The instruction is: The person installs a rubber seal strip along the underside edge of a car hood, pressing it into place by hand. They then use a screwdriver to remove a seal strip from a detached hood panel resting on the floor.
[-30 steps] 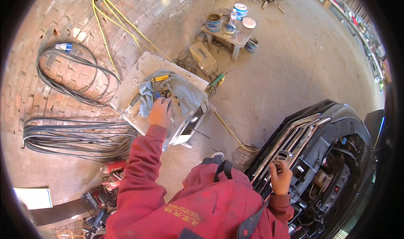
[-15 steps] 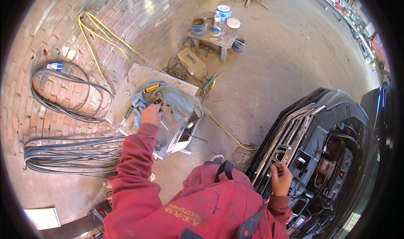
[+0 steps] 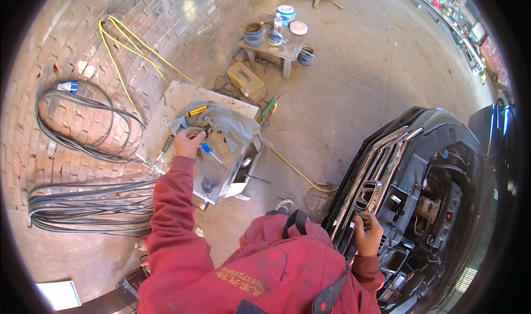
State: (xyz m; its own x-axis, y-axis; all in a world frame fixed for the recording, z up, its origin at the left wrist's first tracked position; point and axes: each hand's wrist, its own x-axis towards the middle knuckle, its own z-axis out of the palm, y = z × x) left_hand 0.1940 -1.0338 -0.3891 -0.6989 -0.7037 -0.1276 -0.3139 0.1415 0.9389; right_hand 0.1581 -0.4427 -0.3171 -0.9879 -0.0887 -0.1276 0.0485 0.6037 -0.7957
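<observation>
My left hand (image 3: 189, 142) reaches over a worn metal stand (image 3: 193, 98) with its fingers curled together. Whatever they may hold is hidden. Right beside the fingers a screwdriver (image 3: 206, 148) with a blue handle lies on the top, shaft pointing toward me. A grey-blue rag (image 3: 235, 127) is spread there with small dark parts, and a yellow-handled tool (image 3: 196, 111) rests at its far edge. My right hand (image 3: 369, 234) is beside the chrome grille (image 3: 381, 170) of a black car, thumb and fingers pinched together. Anything between them is too small to make out.
The car's engine bay (image 3: 434, 209) is open at the right. Coiled black cables (image 3: 83, 209) hang on the brick wall at the left. A low table (image 3: 287, 50) with tins stands farther off. A yellow hose (image 3: 298, 173) runs across the floor from stand to car.
My left hand has let go of the screwdriver, which now lies on the stand, and has shifted slightly left and away from me. My right hand has stayed beside the grille.
</observation>
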